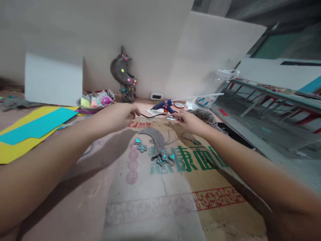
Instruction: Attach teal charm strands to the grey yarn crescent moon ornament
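Note:
Both my arms reach forward over a flattened cardboard box (pixel 155 201) with green print. My left hand (pixel 120 115) hovers with fingers curled downward, nothing visible in it, just past the box's far edge. My right hand (pixel 187 121) is closed around a thin object I cannot make out, near a blue glue gun (pixel 163 106) and a bundle of grey cord (pixel 205 117). Between my hands lies a grey crescent cutout (pixel 155 139) with small teal hearts and flowers (pixel 141 145) beside and below it.
A finished grey crescent decoration (pixel 124 75) with coloured beads leans on the wall. A tray of coloured items (pixel 96 99) sits beside it. Yellow and teal sheets (pixel 35 129) lie at left. A white board (pixel 54 78) stands at the back left. A wall socket (pixel 156 96) is behind.

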Tool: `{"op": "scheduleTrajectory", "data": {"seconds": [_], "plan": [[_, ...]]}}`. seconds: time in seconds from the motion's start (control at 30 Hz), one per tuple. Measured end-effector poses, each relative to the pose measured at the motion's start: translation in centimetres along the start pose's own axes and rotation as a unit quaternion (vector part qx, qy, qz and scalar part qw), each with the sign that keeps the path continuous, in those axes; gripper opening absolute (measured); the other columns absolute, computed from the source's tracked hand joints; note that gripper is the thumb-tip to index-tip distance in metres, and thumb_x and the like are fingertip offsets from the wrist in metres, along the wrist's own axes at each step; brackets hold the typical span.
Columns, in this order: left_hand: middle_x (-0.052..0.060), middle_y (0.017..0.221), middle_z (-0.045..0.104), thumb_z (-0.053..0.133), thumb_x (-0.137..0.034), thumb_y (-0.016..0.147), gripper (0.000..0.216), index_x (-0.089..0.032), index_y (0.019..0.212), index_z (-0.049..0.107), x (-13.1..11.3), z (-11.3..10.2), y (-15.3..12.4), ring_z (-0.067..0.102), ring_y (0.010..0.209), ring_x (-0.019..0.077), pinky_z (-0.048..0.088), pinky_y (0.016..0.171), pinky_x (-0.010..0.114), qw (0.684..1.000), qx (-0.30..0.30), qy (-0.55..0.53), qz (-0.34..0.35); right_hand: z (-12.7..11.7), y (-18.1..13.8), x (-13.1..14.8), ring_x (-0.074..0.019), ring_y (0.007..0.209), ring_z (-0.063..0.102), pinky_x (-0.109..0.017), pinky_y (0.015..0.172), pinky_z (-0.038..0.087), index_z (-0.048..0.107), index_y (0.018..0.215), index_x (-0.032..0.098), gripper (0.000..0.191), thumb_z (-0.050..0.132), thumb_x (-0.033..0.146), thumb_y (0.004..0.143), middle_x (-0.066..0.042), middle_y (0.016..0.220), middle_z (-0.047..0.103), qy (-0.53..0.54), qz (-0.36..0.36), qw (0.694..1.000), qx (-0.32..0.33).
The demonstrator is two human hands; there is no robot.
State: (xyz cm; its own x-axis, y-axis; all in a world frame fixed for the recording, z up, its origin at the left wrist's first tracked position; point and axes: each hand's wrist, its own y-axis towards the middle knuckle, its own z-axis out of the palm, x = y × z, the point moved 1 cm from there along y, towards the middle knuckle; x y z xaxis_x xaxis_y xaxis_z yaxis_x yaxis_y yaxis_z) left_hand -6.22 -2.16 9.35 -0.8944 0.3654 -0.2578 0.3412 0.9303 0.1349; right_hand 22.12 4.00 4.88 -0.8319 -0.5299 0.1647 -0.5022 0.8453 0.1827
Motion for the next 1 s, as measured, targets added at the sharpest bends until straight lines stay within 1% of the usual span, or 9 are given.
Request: {"op": "scheduleTrajectory", "data": {"seconds": [0.13,0.3,0.43,0.53,0.6,0.7,0.83,0.93,1.0], "plan": [[0.006,0.102,0.071,0.045,-0.036,0.088,0.032,-0.021,0.105,0.068,-1.0,3.5,0.2,0.062,0.088,0.0203,0.043,0.076,0.028,0.995,0.015,-0.042,0.090,0.2,-0.2,-0.2,-0.0263,0.103,0.058,-0.039,0.089,0.044,0.067,0.115,0.017,0.033,0.058,0.025,0.084,-0.015,0.112,0.062,0.033,-0.049,0.998,-0.024],[0.013,0.107,0.067,0.046,-0.043,0.090,0.041,-0.016,0.113,0.066,-0.5,7.7,1.0,0.057,0.104,0.0280,0.041,0.090,0.039,0.994,-0.040,-0.016,0.103,0.3,-2.4,0.6,-0.0191,0.088,0.059,-0.034,0.080,0.046,0.071,0.104,0.023,0.023,0.058,0.026,0.085,-0.008,0.101,0.063,0.112,-0.111,0.985,0.072],[0.014,0.105,0.065,0.057,-0.046,0.082,0.040,-0.014,0.105,0.067,-0.3,9.4,1.5,0.055,0.104,0.0309,0.041,0.090,0.044,0.994,-0.058,-0.053,0.081,1.6,-2.9,1.3,-0.0170,0.086,0.057,-0.032,0.081,0.045,0.070,0.092,0.020,0.014,0.059,0.024,0.085,-0.006,0.095,0.059,0.136,-0.132,0.977,0.096],[0.010,0.089,0.068,0.060,-0.039,0.079,0.029,-0.014,0.093,0.064,-0.3,9.2,1.8,0.061,0.082,0.0233,0.046,0.073,0.036,0.972,-0.018,-0.234,0.017,2.2,-2.9,1.6,-0.0159,0.084,0.055,-0.032,0.080,0.044,0.063,0.080,0.017,0.010,0.054,0.019,0.086,-0.007,0.096,0.056,0.133,-0.135,0.979,0.077],[0.007,0.081,0.067,0.061,-0.038,0.079,0.028,-0.014,0.092,0.061,-0.1,8.4,1.9,0.061,0.068,0.0181,0.046,0.063,0.030,0.922,0.010,-0.385,-0.036,2.0,-2.8,1.6,-0.0165,0.085,0.054,-0.032,0.080,0.044,0.058,0.080,0.018,0.009,0.051,0.016,0.086,-0.007,0.096,0.057,0.133,-0.130,0.981,0.044],[0.005,0.083,0.068,0.069,-0.040,0.072,0.031,-0.015,0.089,0.061,0.5,6.5,2.1,0.063,0.072,0.0158,0.047,0.068,0.028,0.867,-0.010,-0.495,-0.048,0.9,-2.8,1.3,-0.0173,0.083,0.056,-0.032,0.077,0.045,0.053,0.083,0.019,0.007,0.048,0.015,0.086,-0.006,0.089,0.062,0.174,-0.071,0.982,0.003],[0.004,0.082,0.068,0.070,-0.038,0.071,0.029,-0.015,0.088,0.064,1.8,4.7,2.2,0.061,0.071,0.0142,0.048,0.071,0.027,0.863,-0.060,-0.496,-0.079,-1.3,-3.0,0.8,-0.0129,0.068,0.059,-0.027,0.068,0.047,0.050,0.083,0.020,0.005,0.049,0.016,0.086,0.000,0.070,0.062,0.322,0.018,0.946,-0.038],[0.005,0.081,0.068,0.068,-0.037,0.070,0.029,-0.016,0.089,0.065,2.9,4.9,2.4,0.061,0.070,0.0152,0.048,0.068,0.028,0.878,-0.054,-0.465,-0.097,-3.4,-3.4,0.7,-0.0085,0.052,0.052,-0.020,0.051,0.042,0.057,0.090,0.020,0.008,0.057,0.018,0.082,0.004,0.059,0.058,0.390,0.063,0.916,-0.069],[0.006,0.083,0.069,0.065,-0.038,0.071,0.029,-0.017,0.091,0.065,3.8,5.5,2.7,0.063,0.073,0.0179,0.049,0.069,0.029,0.900,-0.048,-0.421,-0.101,-4.9,-3.8,0.9,-0.0064,0.048,0.049,-0.019,0.045,0.039,0.063,0.092,0.019,0.012,0.060,0.020,0.080,0.003,0.061,0.062,0.440,0.065,0.892,-0.085]]}}
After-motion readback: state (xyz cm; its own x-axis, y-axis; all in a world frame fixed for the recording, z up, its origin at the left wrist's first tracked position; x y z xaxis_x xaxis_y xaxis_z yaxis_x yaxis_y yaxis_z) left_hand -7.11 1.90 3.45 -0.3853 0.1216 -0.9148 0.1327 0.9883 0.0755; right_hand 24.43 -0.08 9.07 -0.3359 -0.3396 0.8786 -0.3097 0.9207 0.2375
